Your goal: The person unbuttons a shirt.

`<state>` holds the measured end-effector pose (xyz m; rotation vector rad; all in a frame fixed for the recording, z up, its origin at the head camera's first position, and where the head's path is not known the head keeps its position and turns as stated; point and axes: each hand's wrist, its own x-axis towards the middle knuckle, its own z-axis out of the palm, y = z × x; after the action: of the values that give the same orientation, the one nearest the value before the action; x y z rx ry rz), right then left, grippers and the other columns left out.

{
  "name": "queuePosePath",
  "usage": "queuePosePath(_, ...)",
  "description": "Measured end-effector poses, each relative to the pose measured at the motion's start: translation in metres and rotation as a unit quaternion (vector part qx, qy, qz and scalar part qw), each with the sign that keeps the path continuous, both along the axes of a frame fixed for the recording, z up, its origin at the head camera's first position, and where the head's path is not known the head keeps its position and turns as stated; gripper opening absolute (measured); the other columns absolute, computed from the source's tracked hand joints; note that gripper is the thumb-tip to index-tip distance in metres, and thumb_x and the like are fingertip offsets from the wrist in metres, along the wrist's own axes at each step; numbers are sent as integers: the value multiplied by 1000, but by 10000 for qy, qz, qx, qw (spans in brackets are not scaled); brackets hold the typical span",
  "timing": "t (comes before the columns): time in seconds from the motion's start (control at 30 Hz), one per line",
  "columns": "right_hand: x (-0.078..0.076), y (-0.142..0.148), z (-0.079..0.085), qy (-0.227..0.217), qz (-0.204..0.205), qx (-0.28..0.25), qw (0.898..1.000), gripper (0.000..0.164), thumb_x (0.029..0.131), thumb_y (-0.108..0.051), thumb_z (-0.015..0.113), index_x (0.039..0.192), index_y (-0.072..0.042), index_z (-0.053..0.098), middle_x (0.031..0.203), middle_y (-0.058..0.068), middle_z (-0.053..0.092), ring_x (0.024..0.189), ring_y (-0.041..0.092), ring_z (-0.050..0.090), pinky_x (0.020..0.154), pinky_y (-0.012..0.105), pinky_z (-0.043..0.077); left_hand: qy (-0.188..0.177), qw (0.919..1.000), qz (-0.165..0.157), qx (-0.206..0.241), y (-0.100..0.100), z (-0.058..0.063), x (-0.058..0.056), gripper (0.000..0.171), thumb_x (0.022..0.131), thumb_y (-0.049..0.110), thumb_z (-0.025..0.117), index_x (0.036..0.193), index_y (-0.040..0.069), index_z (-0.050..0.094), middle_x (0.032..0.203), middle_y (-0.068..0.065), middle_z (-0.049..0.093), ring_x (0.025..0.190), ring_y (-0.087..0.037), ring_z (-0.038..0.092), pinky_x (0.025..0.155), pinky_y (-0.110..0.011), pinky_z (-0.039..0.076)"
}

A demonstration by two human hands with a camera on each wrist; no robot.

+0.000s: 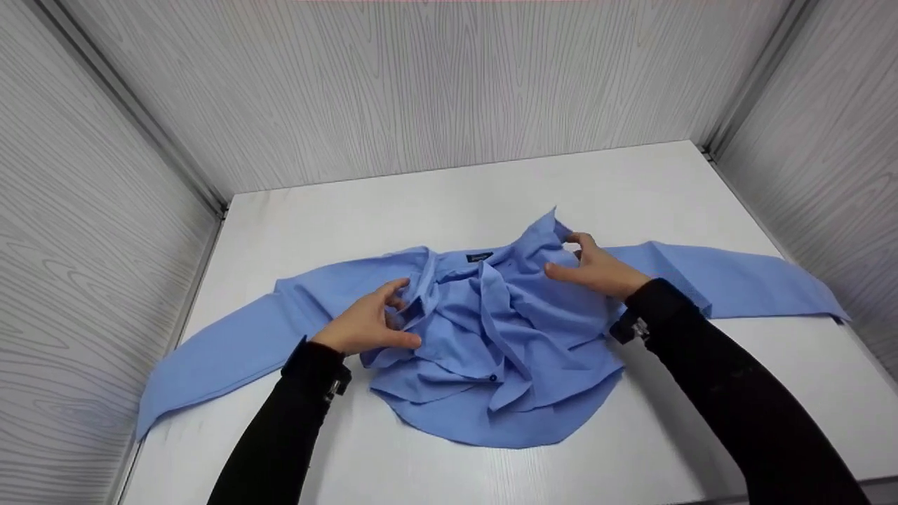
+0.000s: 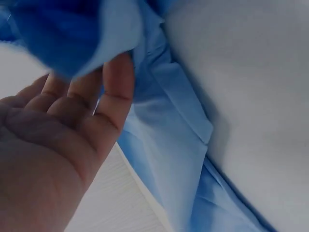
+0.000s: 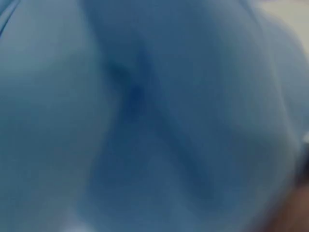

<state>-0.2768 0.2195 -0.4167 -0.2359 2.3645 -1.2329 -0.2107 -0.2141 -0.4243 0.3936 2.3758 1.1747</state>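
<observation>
A blue long-sleeved button shirt [image 1: 463, 337] lies rumpled on the white table, with a dark label [image 1: 480, 257] at the neck and a dark button [image 1: 493, 378] lower down. Over its left front, my left hand [image 1: 361, 324] touches the raised cloth, thumb apart from the fingers. The left wrist view shows the fingertips partly hidden behind a blue fold [image 2: 120, 29]. On the other side, my right hand [image 1: 596, 270] is beside a lifted peak of cloth, with thumb and fingers spread apart. Blurred blue cloth [image 3: 159, 121] fills most of the right wrist view.
The shirt's sleeves stretch out to both sides across the white table [image 1: 449, 203]. Grey wood-grain panels [image 1: 449, 84] enclose the table at the back, left and right. Both of the person's forearms wear black sleeves [image 1: 729, 386].
</observation>
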Motion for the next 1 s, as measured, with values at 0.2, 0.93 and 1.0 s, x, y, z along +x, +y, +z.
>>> queuePosePath(0.2,-12,-27,-6,878,-1013,-131,9909,129,81,-59,73,155,-11,-22,152,27,33,143,37,35,119,50,26,713,9966,106,-403,10,-3,1,96,78,51,81,155,20,32,130,-3,59,85,-17,60,82,-36,51)
queuePosePath(0.93,18,45,73,2633,544,141,9631,24,92,-29,71,117,-31,73,110,-6,74,102,2,67,81,16,52,1822,9744,1003,857,-24,37,18,18,97,19,64,110,21,76,107,2,75,96,-6,64,86,-23,50)
queuePosePath(1.0,27,56,86,2097,881,-2,9738,23,92,-25,72,114,-27,74,93,-3,76,83,3,70,68,18,53,1550,9825,597,842,-30,45,23,15,95,20,67,106,25,77,106,5,75,102,-5,65,89,-22,51)
